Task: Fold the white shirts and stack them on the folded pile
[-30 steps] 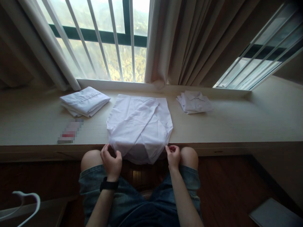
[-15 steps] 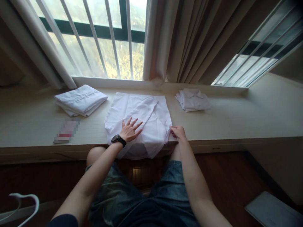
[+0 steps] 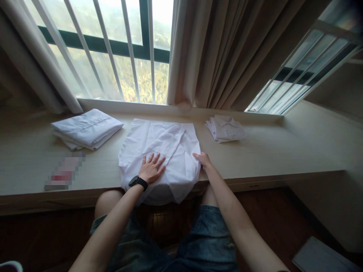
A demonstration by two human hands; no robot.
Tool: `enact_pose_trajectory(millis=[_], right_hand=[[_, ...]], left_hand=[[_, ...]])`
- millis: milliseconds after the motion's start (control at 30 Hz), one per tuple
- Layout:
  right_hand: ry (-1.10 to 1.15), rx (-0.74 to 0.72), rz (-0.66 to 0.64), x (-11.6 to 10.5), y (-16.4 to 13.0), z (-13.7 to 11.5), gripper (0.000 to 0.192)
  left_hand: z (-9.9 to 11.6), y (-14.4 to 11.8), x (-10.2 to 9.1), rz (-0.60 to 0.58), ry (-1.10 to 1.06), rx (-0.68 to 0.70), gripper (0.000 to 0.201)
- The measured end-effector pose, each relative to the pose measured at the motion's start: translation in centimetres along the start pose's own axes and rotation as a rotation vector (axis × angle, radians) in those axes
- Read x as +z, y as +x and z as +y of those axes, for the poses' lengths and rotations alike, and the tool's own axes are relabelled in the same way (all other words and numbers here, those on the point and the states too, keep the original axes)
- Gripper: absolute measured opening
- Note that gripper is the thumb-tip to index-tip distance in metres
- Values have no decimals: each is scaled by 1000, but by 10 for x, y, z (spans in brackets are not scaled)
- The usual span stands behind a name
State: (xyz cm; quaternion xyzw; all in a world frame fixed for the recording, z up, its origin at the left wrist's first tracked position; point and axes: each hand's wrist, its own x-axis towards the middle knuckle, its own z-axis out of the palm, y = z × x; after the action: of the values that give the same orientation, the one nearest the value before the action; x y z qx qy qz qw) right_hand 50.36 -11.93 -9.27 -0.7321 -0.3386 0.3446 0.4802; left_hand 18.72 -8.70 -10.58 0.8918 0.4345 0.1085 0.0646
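At the near edge of the window ledge (image 3: 283, 151), midway along it, a partly folded white shirt (image 3: 167, 147) lies spread flat with its lower part hanging over the edge toward the person's knees. On it the left hand (image 3: 151, 170), a black watch (image 3: 138, 182) at its wrist, presses palm-down with fingers released and spread, while the right hand (image 3: 202, 160) rests at the shirt's right edge, fingertips touching the cloth and not clenched. Toward the ledge's left end sits a stack of folded white shirts (image 3: 86, 128), near its front edge a blurred small card (image 3: 64, 172), and to the right a smaller folded white shirt (image 3: 225, 128) below the beige curtain (image 3: 221, 56).
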Motion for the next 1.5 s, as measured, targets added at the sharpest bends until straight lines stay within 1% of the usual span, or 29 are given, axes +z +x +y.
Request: enact_pose_trajectory(millis=[100, 200, 300, 367, 433, 500, 533, 567, 600, 667, 700, 733, 767, 800, 867, 933, 1033, 1100, 1200, 1267, 1333, 1400, 1500], right_hand=[[65, 4, -30, 5, 10, -7, 28], [82, 4, -17, 9, 17, -17, 27], [44, -16, 16, 17, 22, -31, 35], [-9, -46, 36, 27, 24, -45, 41], [-71, -83, 54, 44, 25, -61, 45], [-131, -117, 71, 69, 21, -78, 46], [-221, -139, 55, 84, 18, -85, 48], [-333, -161, 20, 100, 13, -92, 49], [-496, -186, -44, 116, 6, -97, 51], [-741, -215, -203, 142, -9, -102, 55], [-805, -228, -267, 149, -16, -101, 56], [-815, -244, -296, 151, -24, -98, 56], [-805, -269, -291, 148, -32, -93, 54], [-796, -301, -263, 140, -40, -86, 52], [-748, -359, -155, 114, -57, -68, 47], [-660, -368, -59, 82, -78, -45, 46], [-524, -329, -33, 43, -114, -12, 46], [-454, -312, -25, 28, -137, 7, 43], [-356, -287, 30, 20, -161, 28, 48], [-285, -254, 63, 20, -171, 40, 52], [-196, -212, 77, 23, -175, 54, 54], [-70, -163, 93, 28, -177, 72, 55], [162, -104, 93, 41, -176, 98, 56]], left_hand=[[-2, 0, 1, 12, -6, -2, 56], [-3, 0, 1, 19, -15, 1, 56], [-3, 0, 1, 21, -27, -2, 56], [-4, 0, 1, 26, -33, -2, 55], [-4, 0, 1, 32, -32, 0, 56], [-5, 0, 2, 35, -27, 1, 56], [-5, 0, 1, 34, -24, 2, 56], [-5, 0, 1, 32, -23, 1, 55], [-5, 0, 1, 29, -22, 0, 55], [-4, 0, -1, 26, -24, -4, 54], [-4, 0, -1, 25, -25, -7, 54], [-3, 0, -2, 25, -26, -10, 54], [-3, 0, -2, 25, -27, -11, 54], [-2, -1, -3, 26, -28, -10, 55], [-2, 0, -3, 30, -27, -7, 57], [-1, 0, -4, 37, -20, -7, 59], [0, 0, -5, 40, 3, -9, 60], [0, -1, -6, 39, 19, -2, 59], [1, -1, -8, 74, 45, 13, 59], [5, 1, -12, 112, 66, 58, 57], [14, 7, -17, 122, 69, 114, 56], [27, 18, -23, 99, 42, 150, 65], [52, 40, -31, 67, 6, 207, 86]])
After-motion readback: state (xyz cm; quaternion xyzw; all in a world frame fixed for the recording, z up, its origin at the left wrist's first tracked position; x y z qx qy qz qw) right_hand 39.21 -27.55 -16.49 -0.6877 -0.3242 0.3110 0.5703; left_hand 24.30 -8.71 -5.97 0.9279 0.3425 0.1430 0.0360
